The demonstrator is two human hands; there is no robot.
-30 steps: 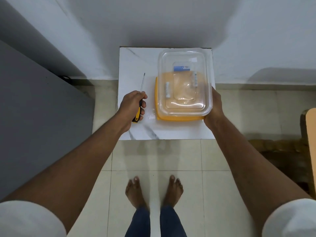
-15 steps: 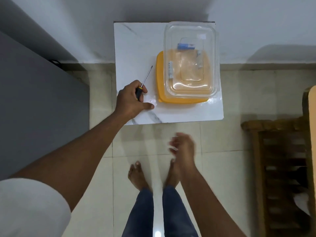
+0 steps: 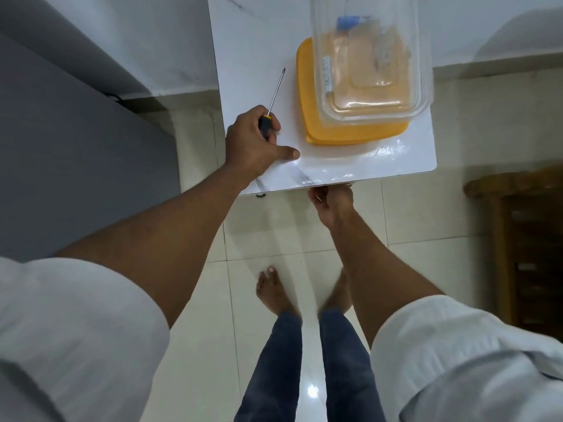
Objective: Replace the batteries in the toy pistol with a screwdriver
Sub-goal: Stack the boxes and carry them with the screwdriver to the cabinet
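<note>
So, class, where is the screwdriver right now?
The screwdriver lies on the white table, handle in the left hand, left of the yellow lid.

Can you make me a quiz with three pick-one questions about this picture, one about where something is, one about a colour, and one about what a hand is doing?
1. Where does the clear box sit?
A. on the floor
B. on the orange lid
C. in a hand

2. What colour is the table top?
A. white
B. green
C. black

3. What is the left hand doing?
A. hanging empty
B. lifting the box
C. holding the screwdriver

Answers:
1 B: the box rests on top of the orange lid on the table.
2 A: the top is white with faint grey streaks.
3 C: its fingers wrap the black and yellow handle, while the right hand is at the table's near edge.
</note>
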